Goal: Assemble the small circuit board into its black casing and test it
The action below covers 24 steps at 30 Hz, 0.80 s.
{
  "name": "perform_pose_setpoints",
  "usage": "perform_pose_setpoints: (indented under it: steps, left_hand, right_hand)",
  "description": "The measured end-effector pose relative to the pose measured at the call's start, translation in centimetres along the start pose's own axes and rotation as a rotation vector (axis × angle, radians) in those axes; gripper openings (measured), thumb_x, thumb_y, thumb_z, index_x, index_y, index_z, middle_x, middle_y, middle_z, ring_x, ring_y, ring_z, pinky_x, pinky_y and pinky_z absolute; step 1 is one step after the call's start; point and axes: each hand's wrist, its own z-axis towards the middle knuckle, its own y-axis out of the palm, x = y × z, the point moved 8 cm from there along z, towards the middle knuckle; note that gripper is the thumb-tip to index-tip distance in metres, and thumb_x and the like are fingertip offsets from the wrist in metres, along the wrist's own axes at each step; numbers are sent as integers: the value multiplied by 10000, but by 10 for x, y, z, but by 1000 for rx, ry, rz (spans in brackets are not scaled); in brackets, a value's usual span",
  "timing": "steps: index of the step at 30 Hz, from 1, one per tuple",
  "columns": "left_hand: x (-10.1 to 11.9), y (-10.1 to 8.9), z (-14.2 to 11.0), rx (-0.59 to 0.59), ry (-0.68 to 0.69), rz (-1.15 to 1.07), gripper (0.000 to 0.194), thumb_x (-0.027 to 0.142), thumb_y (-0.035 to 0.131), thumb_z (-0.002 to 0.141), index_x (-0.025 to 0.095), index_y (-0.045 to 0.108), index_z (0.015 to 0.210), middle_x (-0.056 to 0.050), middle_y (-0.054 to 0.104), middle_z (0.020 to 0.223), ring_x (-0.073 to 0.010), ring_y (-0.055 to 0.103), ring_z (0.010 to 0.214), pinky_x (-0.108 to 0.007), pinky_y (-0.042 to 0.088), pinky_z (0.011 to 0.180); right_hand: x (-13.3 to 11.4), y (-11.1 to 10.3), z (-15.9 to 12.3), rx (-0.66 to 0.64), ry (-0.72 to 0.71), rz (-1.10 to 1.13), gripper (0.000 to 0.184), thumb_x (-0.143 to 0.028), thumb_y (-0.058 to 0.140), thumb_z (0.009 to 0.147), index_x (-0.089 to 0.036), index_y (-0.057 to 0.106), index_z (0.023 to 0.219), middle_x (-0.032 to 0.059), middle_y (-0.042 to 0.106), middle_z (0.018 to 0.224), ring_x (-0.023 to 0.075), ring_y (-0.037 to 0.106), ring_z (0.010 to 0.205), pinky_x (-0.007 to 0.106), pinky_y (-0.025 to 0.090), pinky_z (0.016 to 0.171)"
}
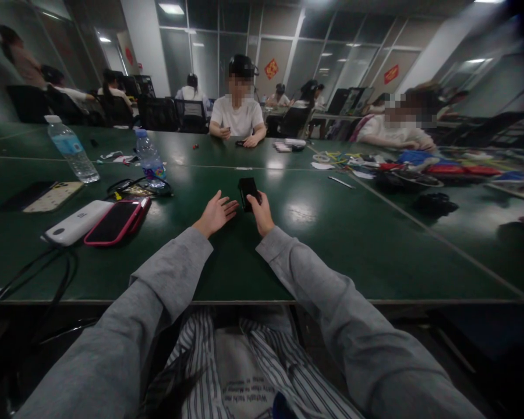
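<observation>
My right hand (262, 213) grips a small black rectangular object (247, 191) above the green table (227, 262); its thumb lies across the front and the other fingers are mostly hidden. What kind of object it is I cannot make out. Just to its left, my left hand (217, 213) is open, fingers spread and palm turned inward, holding nothing. A small gap separates its fingertips from the black object. Both forearms in grey sleeves reach over the table's near edge.
On the left are a red-rimmed phone (113, 223), a white power bank (76, 222), black cables (61, 273) and two water bottles (151, 157). A pen (341, 182) and a heap of cables (441, 166) lie right. Across the table sits a person (238, 113).
</observation>
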Motion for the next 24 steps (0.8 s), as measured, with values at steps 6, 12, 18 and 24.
perform_pose_setpoints:
  steps: [6, 12, 18, 24]
  left_hand:
    - [-7, 6, -9, 21, -67, -33, 441, 540, 434, 980, 142, 623, 954, -75, 658, 721, -181, 645, 678, -291, 507, 686]
    - [-9, -2, -5, 67, -81, -44, 419, 539, 491, 958, 139, 614, 970, -60, 631, 691, -166, 604, 620, -277, 481, 616]
    - [-8, -4, -4, 70, -74, -46, 387, 534, 516, 947, 154, 591, 941, -48, 619, 705, -157, 595, 617, -275, 478, 622]
    - [-7, -4, -3, 58, -53, -49, 389, 549, 498, 950, 171, 586, 936, -42, 622, 729, -162, 615, 650, -290, 499, 667]
  right_hand:
    - [-26, 36, -29, -285, -369, -675, 632, -249, 620, 812, -182, 437, 1414, 169, 563, 1275, 317, 576, 1183, 523, 466, 1043]
    - [-23, 37, -31, -309, -394, -731, 682, -267, 622, 849, -186, 369, 1477, 173, 544, 1279, 318, 568, 1189, 519, 479, 1031]
    - [-25, 37, -32, -285, -400, -701, 672, -242, 589, 850, -185, 368, 1482, 174, 534, 1316, 314, 558, 1217, 519, 481, 1033]
    - [-43, 33, -34, -235, -476, -709, 625, -269, 576, 857, -203, 418, 1458, 148, 558, 1305, 305, 561, 1223, 501, 482, 1046]
